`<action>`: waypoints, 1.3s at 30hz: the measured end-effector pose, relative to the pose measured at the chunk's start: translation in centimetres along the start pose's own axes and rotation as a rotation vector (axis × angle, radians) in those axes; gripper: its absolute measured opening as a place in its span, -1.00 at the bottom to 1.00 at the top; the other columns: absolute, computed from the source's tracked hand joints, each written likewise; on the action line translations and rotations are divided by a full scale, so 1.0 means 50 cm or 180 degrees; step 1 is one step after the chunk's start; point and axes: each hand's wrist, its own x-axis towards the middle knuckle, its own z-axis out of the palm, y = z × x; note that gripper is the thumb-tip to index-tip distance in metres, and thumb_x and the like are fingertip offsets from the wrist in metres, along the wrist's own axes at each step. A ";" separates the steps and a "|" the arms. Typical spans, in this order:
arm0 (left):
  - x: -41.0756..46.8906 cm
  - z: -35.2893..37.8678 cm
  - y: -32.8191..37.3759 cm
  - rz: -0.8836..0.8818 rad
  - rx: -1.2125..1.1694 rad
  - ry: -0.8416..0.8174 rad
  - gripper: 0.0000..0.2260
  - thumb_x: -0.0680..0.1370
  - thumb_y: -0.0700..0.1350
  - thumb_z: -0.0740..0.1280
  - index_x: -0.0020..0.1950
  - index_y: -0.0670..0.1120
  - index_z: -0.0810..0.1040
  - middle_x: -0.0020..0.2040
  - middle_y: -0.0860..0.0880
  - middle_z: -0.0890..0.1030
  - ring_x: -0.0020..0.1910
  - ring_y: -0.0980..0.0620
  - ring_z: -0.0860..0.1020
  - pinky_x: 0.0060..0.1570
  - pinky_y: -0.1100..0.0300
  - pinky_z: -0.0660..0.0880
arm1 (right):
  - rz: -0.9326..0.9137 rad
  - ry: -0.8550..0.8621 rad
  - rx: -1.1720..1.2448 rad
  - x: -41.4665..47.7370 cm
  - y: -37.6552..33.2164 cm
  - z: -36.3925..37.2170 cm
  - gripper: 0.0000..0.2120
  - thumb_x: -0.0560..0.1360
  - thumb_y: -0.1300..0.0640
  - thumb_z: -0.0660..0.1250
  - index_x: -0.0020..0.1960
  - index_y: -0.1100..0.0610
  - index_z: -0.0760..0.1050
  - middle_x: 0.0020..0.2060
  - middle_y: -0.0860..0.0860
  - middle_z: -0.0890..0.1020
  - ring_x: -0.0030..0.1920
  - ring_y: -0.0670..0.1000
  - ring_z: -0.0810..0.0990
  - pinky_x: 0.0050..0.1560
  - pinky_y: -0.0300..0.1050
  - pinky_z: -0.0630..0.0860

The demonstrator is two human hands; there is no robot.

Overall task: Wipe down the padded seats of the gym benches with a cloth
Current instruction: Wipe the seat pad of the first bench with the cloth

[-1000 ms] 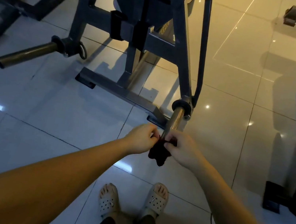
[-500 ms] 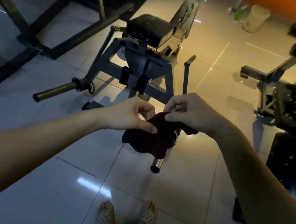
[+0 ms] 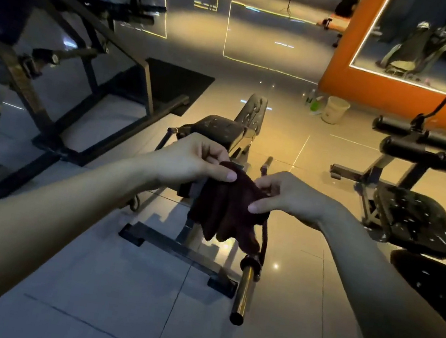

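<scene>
Held the dark cloth (image 3: 226, 213) up in the air, off any surface, between the left hand (image 3: 194, 161) and the right hand (image 3: 292, 198). Pinched its top edge with the left thumb pressed flat onto the fabric and the left fingers (image 3: 215, 153) curled over it from behind. Gripped the other side with the right thumb underneath and the right fingers (image 3: 269, 183) bent around the bunched fabric. Left the loose folds hanging down below both thumbs.

Found the black padded seat (image 3: 216, 128) of the nearest bench just beyond the left knuckles, apart from the cloth and not touched by it. Saw a steel bar (image 3: 242, 293) of that bench's frame below the hanging folds, pointing back toward the feet. Noted a second bench with a black speckled seat pad (image 3: 416, 223) well off to the right of the right-hand fingers, and its two roller pads (image 3: 431, 158) beyond that.

Spotted a pale bucket (image 3: 335, 110) and a green spray bottle (image 3: 315, 106) far ahead of the fingertips, by the orange wall (image 3: 387, 89). Saw glossy floor tiles (image 3: 110, 296) beneath both forearms.
</scene>
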 end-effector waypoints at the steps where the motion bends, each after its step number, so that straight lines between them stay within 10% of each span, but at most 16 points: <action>1: 0.004 -0.010 0.001 -0.0083 0.0039 0.0073 -0.78 0.53 -0.10 0.49 -0.05 -0.27 0.61 -0.11 -0.26 0.65 -0.02 -0.19 0.67 0.21 -0.18 0.54 | 0.0084 0.0071 -0.0067 0.008 0.009 0.000 -0.76 0.44 0.24 0.54 0.07 0.30 0.66 -0.11 0.07 0.72 -0.02 0.00 0.69 0.05 -0.12 0.56; 5: 0.030 -0.040 -0.010 -0.0227 -0.0123 0.0183 -0.80 0.56 -0.06 0.45 -0.15 -0.17 0.58 -0.17 -0.12 0.59 -0.08 -0.11 0.60 0.18 -0.16 0.50 | -0.0091 0.0384 0.0635 0.036 0.014 -0.053 -0.80 0.47 0.24 0.49 0.07 0.28 0.66 -0.08 0.06 0.70 0.02 0.00 0.65 0.03 -0.15 0.50; 9: 0.089 -0.049 -0.024 -0.0327 -0.0899 0.0778 -0.81 0.56 -0.02 0.42 -0.23 -0.01 0.56 -0.20 -0.03 0.58 -0.14 -0.02 0.55 -0.02 0.03 0.43 | -0.0280 0.0436 0.3257 0.083 0.075 -0.066 -0.64 0.60 0.08 0.33 0.31 0.26 0.54 0.26 0.22 0.60 0.31 0.20 0.56 0.25 0.09 0.53; 14: 0.160 -0.056 -0.074 -0.0881 -0.0910 0.0947 -0.82 0.57 -0.01 0.40 -0.23 0.01 0.57 -0.13 0.00 0.63 0.01 -0.07 0.57 0.11 -0.01 0.46 | 0.0732 0.0502 0.2511 0.181 0.134 -0.003 -0.46 0.41 0.15 0.51 0.34 0.31 0.54 0.25 0.23 0.63 0.27 0.23 0.60 0.32 0.13 0.52; 18: 0.188 -0.093 -0.104 -0.1117 -0.0976 0.0955 -0.80 0.53 0.03 0.43 -0.25 0.02 0.53 -0.11 -0.04 0.60 0.00 -0.12 0.55 0.14 -0.08 0.45 | 0.0818 0.0856 0.2534 0.225 0.103 -0.101 -0.74 0.52 0.23 0.41 0.17 0.30 0.59 0.07 0.19 0.69 0.03 0.17 0.69 -0.12 -0.04 0.66; 24: 0.246 -0.118 -0.129 -0.1055 -0.1712 0.1306 -0.73 0.57 -0.06 0.39 0.18 -0.20 0.61 0.11 -0.10 0.69 0.18 -0.14 0.61 0.09 0.05 0.49 | 0.0108 0.0862 0.4068 0.262 0.138 -0.120 -0.48 0.61 0.00 0.28 0.51 0.18 0.36 0.41 0.17 0.52 0.42 0.18 0.50 0.44 0.21 0.37; 29: 0.280 -0.142 -0.177 -0.1422 -0.1766 0.1451 -0.66 0.56 -0.07 0.39 0.30 -0.16 0.55 0.17 -0.11 0.68 0.21 -0.09 0.62 0.11 0.06 0.50 | 0.0949 0.1421 0.3391 0.350 0.135 -0.074 -0.66 0.52 0.33 0.40 0.29 0.26 0.49 0.21 0.20 0.62 0.31 0.17 0.56 0.08 -0.02 0.56; 39: 0.360 -0.261 -0.229 -0.1779 -0.2133 0.1240 -0.72 0.55 -0.13 0.42 0.26 -0.13 0.58 0.15 -0.13 0.68 0.18 -0.11 0.61 0.29 -0.10 0.49 | 0.1435 0.1734 0.1577 0.453 0.105 -0.108 -0.80 0.50 0.38 0.44 0.11 0.26 0.60 -0.02 0.22 0.68 0.04 0.14 0.65 0.16 0.05 0.58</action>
